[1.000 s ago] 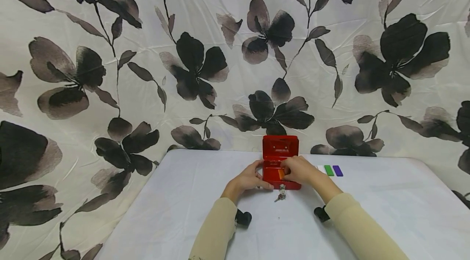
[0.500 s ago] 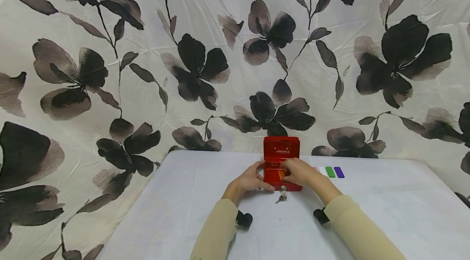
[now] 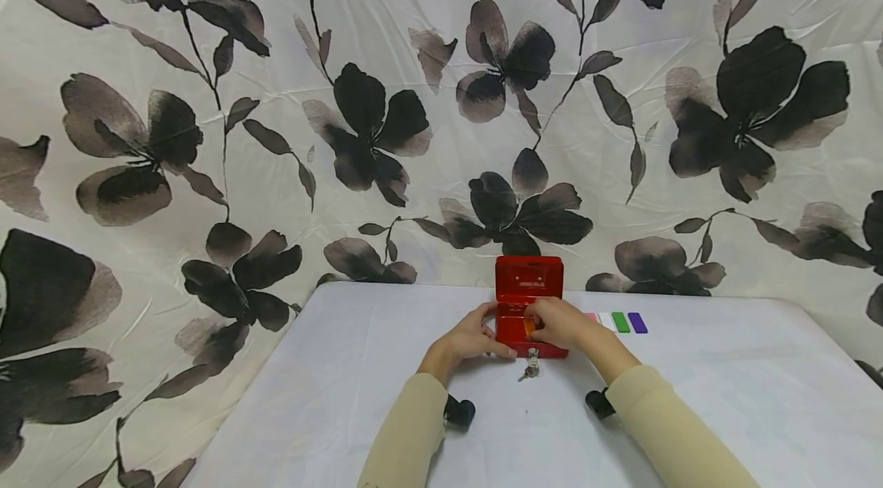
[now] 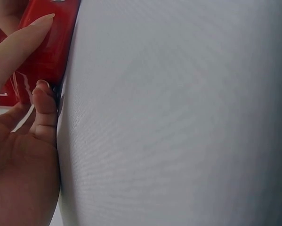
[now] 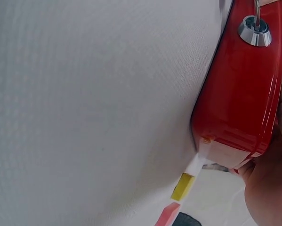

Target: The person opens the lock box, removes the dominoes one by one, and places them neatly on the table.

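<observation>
A small red metal cash box point(image 3: 510, 331) stands on the white table with its lid point(image 3: 529, 275) raised. Keys point(image 3: 530, 369) hang from the lock point(image 5: 254, 33) on its front. My left hand point(image 3: 467, 338) grips the front left corner, thumb on the front face and fingers along the left side. Inside the box, my right hand point(image 3: 559, 321) pinches a flat orange piece point(image 3: 530, 325), partly hidden by the fingers; its fingertips cannot be seen in the right wrist view.
Right of the box, a row of flat coloured blocks includes pink, white point(image 3: 606, 322), green point(image 3: 620, 322) and purple point(image 3: 638, 322) ones. A yellow block point(image 5: 183, 187) shows in the right wrist view. A floral cloth point(image 3: 386, 227) hangs behind the table.
My right hand has shifted very slightly left inside the box, and a little less of the orange piece shows. My left hand keeps its hold on the corner.
</observation>
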A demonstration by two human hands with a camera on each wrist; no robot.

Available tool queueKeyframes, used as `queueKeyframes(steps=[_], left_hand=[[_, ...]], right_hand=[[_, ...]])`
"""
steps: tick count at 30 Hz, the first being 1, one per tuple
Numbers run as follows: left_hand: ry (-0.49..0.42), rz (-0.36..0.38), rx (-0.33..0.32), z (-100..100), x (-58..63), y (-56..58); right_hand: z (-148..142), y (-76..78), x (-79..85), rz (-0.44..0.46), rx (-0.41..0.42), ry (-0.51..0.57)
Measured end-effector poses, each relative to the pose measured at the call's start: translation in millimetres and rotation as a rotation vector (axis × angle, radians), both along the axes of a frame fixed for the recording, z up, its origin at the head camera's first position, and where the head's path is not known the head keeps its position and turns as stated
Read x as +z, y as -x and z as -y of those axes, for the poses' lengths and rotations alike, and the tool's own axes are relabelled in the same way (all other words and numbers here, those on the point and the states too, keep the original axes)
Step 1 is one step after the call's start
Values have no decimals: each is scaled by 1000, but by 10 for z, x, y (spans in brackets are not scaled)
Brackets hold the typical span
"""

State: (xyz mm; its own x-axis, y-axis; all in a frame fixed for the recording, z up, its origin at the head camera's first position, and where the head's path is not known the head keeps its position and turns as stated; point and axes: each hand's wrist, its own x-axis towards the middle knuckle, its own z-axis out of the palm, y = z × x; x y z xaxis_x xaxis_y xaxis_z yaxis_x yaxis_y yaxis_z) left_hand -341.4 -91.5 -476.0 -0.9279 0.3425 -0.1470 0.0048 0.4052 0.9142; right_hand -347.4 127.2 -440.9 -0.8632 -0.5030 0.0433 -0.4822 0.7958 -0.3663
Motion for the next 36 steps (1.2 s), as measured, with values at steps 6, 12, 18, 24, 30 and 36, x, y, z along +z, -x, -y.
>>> queueKeyframes(steps=[6,12,18,24,30,36], left_hand=[[0,-6,-1,-4,14,-10],[-10,-5,-5,-3,14,-10],[-2,-11,2,-5,15,-11],[13,0,9,-11,6,-31],[-8,3,-4,-21,-16,-15],[-6,0,-22,4,-10,31]], right_hand=[[11,-2,-1,10,-15,-7],[18,-12,8,17,-17,-4],[8,-14,3,25,0,13],[-21,-2,-32,32,10,23],[-49,1,-63,16,43,42],[-77,13,-53,-21,67,75]])
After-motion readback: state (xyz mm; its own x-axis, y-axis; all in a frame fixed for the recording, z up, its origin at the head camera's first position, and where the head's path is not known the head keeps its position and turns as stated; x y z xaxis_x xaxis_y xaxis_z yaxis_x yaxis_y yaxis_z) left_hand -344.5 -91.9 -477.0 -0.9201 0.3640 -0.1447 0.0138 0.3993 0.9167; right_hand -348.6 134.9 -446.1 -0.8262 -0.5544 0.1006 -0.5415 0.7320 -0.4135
